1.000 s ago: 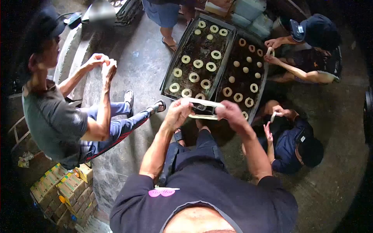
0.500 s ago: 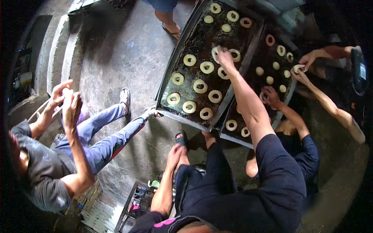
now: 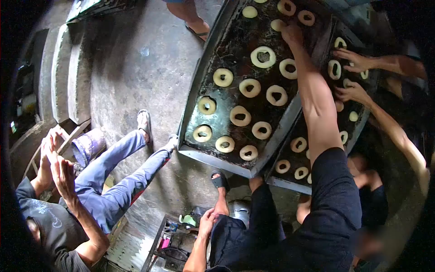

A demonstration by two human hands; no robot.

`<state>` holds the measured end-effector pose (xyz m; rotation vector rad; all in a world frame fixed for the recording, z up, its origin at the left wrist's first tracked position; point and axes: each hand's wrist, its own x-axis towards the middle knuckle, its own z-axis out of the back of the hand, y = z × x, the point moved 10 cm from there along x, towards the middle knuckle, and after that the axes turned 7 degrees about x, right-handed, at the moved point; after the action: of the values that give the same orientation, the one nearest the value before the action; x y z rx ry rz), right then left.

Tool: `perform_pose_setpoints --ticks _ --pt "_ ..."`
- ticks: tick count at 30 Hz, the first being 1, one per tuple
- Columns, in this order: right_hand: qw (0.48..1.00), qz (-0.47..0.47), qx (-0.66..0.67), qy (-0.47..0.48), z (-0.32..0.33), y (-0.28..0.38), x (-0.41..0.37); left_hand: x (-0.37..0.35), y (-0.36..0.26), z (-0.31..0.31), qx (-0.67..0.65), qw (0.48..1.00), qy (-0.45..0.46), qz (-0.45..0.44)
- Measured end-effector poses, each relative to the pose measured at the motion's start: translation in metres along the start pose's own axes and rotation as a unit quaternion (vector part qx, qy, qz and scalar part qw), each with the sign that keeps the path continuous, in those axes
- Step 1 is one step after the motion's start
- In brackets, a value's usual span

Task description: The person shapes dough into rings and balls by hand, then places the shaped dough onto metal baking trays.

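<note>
My right hand (image 3: 292, 34) reaches over the larger dark metal tray (image 3: 217, 160), its fingers closed on a pale dough ball (image 3: 277, 25). Below it on the same tray lie several dough rings, among them a large one (image 3: 263, 57) and one (image 3: 288, 68) partly beside my forearm. Another dough ball (image 3: 249, 12) sits near the tray's upper left. My left hand (image 3: 208, 222) rests by my knee, away from the trays, with its fingers curled together and nothing visible in them.
A second tray (image 3: 290, 183) with rings and balls lies at the right, where a co-worker's two hands (image 3: 358, 61) reach in. Another person crouches at the lower right. At the left sits a person with raised hands (image 3: 56, 165). A bucket (image 3: 88, 146) stands behind that person.
My right hand has moved up the tray from a ring to a dough ball. The co-worker's hands at the right have come down over the second tray. The view has shifted.
</note>
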<state>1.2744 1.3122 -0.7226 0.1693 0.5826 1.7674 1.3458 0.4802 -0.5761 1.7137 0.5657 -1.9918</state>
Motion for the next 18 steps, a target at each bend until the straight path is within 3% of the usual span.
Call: perform_pose_setpoints --ticks 1,2,4,5,6,7,8,9,10,11,12,13,14,15,16,18 --pt "1.0 -0.008 -0.013 -0.005 0.005 0.009 0.001 0.0 -0.016 -0.006 -0.002 1.0 0.005 -0.008" --pt "0.996 0.0 -0.036 0.084 -0.03 0.002 0.013 0.001 -0.031 -0.013 -0.037 0.999 0.015 -0.018" --pt "0.995 0.044 0.087 -0.033 -0.004 0.031 -0.031 0.002 -0.069 -0.017 -0.025 0.998 0.012 -0.05" --pt "0.98 0.024 0.198 -0.012 0.005 0.042 -0.062 0.002 -0.088 -0.019 -0.009 0.996 0.011 -0.083" --pt "0.978 -0.012 0.202 0.059 -0.003 0.047 -0.097 0.001 -0.104 -0.023 -0.008 0.996 0.016 -0.087" --pt "0.959 0.062 0.274 0.033 0.005 0.059 -0.14 0.0 -0.129 -0.024 -0.023 0.993 0.013 -0.118" --pt "0.962 0.002 0.26 0.076 0.001 0.058 -0.189 -0.002 -0.154 -0.027 -0.04 0.988 0.012 -0.15" --pt "0.91 0.03 0.398 0.113 -0.014 0.057 -0.239 -0.011 -0.179 -0.031 -0.036 0.982 0.004 -0.183" --pt "0.894 -0.01 0.405 0.193 -0.011 0.064 -0.304 -0.022 -0.202 -0.037 -0.086 0.977 0.003 -0.193" --pt "0.911 -0.059 0.3 0.277 -0.006 0.065 -0.365 -0.035 -0.22 -0.042 -0.136 0.97 0.003 -0.203" --pt "0.824 -0.082 0.471 0.303 0.006 0.08 -0.419 -0.047 -0.232 -0.048 -0.136 0.967 0.011 -0.215" --pt "0.799 -0.171 0.458 0.35 0.01 0.077 -0.473 -0.058 -0.237 -0.062 -0.151 0.967 0.065 -0.196" --pt "0.793 -0.166 0.488 0.325 0.041 0.089 -0.507 -0.07 -0.239 -0.073 -0.162 0.963 0.12 -0.177" --pt "0.74 -0.257 0.53 0.324 0.079 0.108 -0.533 -0.088 -0.239 -0.088 -0.065 0.957 0.199 -0.2" --pt "0.664 -0.332 0.603 0.292 0.091 0.107 -0.562 -0.096 -0.229 -0.088 -0.015 0.952 0.21 -0.221" --pt "0.7 -0.32 0.581 0.266 0.134 0.116 -0.582 -0.126 -0.22 -0.083 0.057 0.936 0.225 -0.266"
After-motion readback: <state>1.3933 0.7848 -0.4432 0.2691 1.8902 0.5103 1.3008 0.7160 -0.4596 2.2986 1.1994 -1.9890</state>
